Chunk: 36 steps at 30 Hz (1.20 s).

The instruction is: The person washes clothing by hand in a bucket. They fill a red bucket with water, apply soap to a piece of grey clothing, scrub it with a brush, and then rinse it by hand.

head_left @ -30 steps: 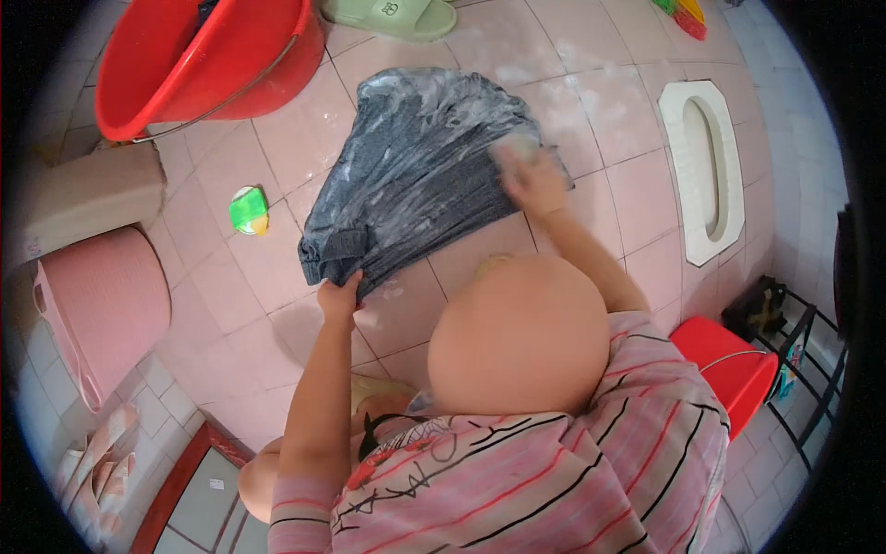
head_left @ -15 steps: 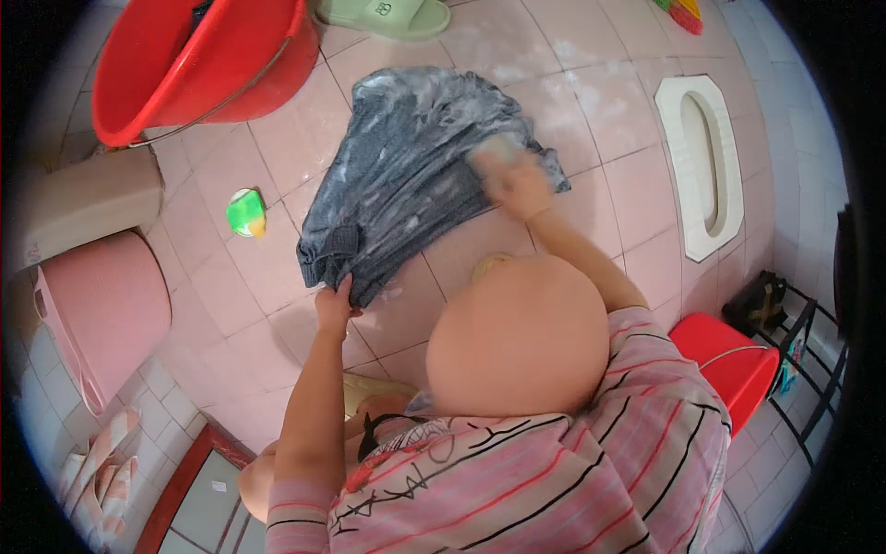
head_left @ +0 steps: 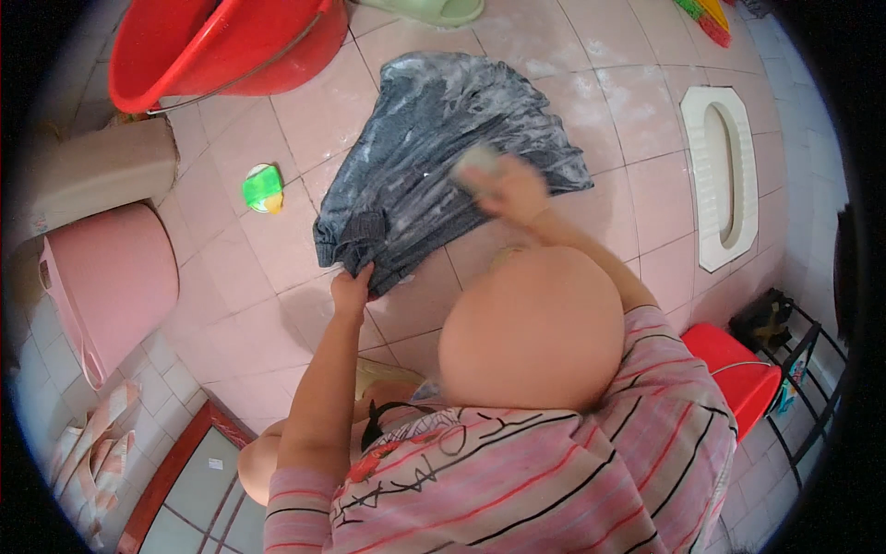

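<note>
Garment: one, a dark grey garment (head_left: 415, 148) streaked with white, spread on the pink tiled floor (head_left: 231, 305) in front of you, its gathered band toward your lower left.
Left hand: your left hand (head_left: 351, 288) has its fingers curled closed on the band's lower corner.
Right hand: your right hand (head_left: 512, 191) is wrapped around one pale block (head_left: 477, 169) over the garment's near side; motion blur means you cannot tell whether it is soap or a brush.
Buckets: two red, one bucket at upper left (head_left: 235, 60) and another bucket at right (head_left: 729, 369).
Pink tub: one, the pink tub (head_left: 115, 277) at far left.
Small floor item: one, a green, white and yellow piece (head_left: 263, 187) left of the garment.
Slipper: one visible, a pale green slipper (head_left: 443, 7) at the top edge.
Squat toilet: one, a white squat toilet (head_left: 701, 185) to your right.
Writing: dark hand-drawn-style lettering across your striped shirt (head_left: 554, 462); one small white label (head_left: 215, 463) on the red-framed panel (head_left: 171, 471), too small to read.
</note>
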{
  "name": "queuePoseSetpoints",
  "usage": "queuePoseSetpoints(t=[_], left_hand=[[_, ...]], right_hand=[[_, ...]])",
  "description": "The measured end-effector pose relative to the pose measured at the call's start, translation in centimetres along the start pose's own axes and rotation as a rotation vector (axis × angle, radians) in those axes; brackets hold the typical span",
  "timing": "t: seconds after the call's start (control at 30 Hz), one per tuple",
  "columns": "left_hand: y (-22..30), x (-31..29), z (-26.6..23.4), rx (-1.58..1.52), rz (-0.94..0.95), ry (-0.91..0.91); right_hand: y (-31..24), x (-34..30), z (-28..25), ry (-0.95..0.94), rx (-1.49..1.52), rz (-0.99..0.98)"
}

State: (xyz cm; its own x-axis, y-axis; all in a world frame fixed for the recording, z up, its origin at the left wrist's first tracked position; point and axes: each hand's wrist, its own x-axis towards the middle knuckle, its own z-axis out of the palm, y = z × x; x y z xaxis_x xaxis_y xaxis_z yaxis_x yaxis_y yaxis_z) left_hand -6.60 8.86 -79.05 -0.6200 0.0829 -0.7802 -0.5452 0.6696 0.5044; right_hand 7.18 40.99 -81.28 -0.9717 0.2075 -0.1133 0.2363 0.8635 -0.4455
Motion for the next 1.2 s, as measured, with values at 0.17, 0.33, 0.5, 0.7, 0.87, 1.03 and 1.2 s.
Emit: queuePoseSetpoints(t=[0.17, 0.33, 0.5, 0.7, 0.87, 1.03, 1.2], left_hand=[[-0.6, 0.7, 1.6, -0.017, -0.181, 0.002], [5.2, 4.7, 3.9, -0.446, -0.397, -0.168], [-2.9, 7.0, 0.9, -0.473, -0.211, 0.08], [-2.1, 0.5, 3.0, -0.217, -0.337, 0.113], [-2.3, 1.5, 0.6, -0.162, -0.212, 0.11], [-3.1, -0.7, -2.4, -0.324, -0.186, 0.089], [-1.4, -4.0, -2.6, -0.04, 0.273, 0.151]], right_hand=[[8.9, -1.8, -2.5, 0.417, -0.053, 0.519], [-2.6, 3.1, 1.0, 0.347, 0.251, -0.004], [-4.3, 5.0, 1.9, -0.01, -0.018, -0.145], [9.4, 3.5, -3.9, 0.336, 0.067, 0.627], [-4.2, 7.0, -0.1, 0.096, 0.224, 0.139], [-2.9, 9.7, 1.0, -0.052, -0.089, -0.125], [1.0, 15.1, -3.8, 0.231, -0.014, -0.036]])
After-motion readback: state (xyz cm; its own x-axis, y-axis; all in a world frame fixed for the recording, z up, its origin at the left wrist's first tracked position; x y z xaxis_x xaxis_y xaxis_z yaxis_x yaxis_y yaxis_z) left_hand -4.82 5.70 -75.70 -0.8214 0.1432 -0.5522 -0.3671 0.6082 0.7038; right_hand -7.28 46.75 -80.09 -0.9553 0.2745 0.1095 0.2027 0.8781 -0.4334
